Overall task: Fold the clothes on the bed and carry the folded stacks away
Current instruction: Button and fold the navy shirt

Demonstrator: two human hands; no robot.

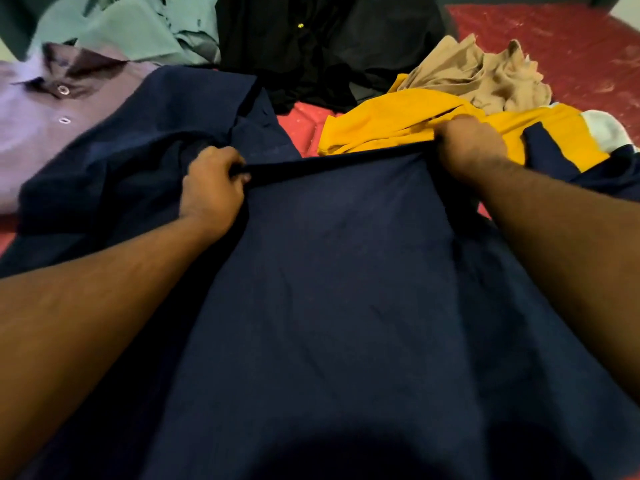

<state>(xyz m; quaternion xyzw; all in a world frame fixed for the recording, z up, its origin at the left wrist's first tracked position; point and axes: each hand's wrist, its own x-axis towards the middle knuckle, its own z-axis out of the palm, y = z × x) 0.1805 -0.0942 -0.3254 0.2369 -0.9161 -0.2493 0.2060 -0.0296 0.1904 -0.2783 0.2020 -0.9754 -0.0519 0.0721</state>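
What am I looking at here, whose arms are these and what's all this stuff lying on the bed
This is one picture from a camera worn on a person's head, looking forward and down, so the two bare arms reaching in from the bottom are that person's own. There is no machine. The left hand and the right hand each grip one end of the top edge of a dark blue garment and hold it stretched between them, as if in the middle of folding it. Around it on the red bed lie other clothes: a purple shirt with buttons at the left, a green shirt and a black garment further back, and a yellow garment with a crumpled tan one at the right.
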